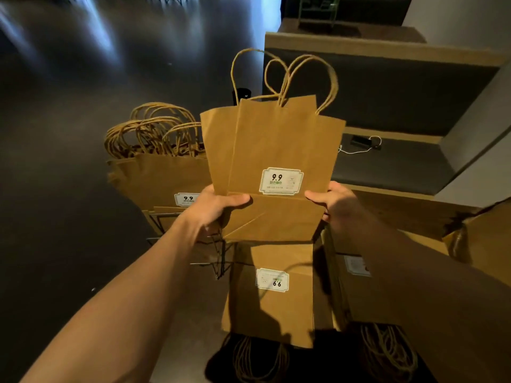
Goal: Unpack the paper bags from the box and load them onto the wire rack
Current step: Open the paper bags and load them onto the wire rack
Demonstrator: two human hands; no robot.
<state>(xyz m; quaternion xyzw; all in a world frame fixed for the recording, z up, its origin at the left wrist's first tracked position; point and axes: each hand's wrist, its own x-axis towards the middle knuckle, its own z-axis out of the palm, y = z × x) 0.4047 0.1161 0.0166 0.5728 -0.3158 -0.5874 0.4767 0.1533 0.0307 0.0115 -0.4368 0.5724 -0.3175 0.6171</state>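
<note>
I hold a small fanned bundle of flat brown paper bags (273, 150) upright in front of me, twine handles up, a white "9.9" sticker on the front one. My left hand (218, 205) grips the bundle's lower left edge, thumb on the front. My right hand (334, 201) grips its lower right edge. Behind and to the left, a stack of the same bags (160, 175) stands on the black wire rack (218, 252). Below my hands, more bags (272, 294) lie flat with handles toward me, and another pile (367, 291) lies in the cardboard box (464, 233).
A dark glossy floor (69, 189) spreads to the left. Grey carpeted steps with wooden edges (387, 92) rise at the upper right; a small dark device with a white cable (362, 142) lies on one step.
</note>
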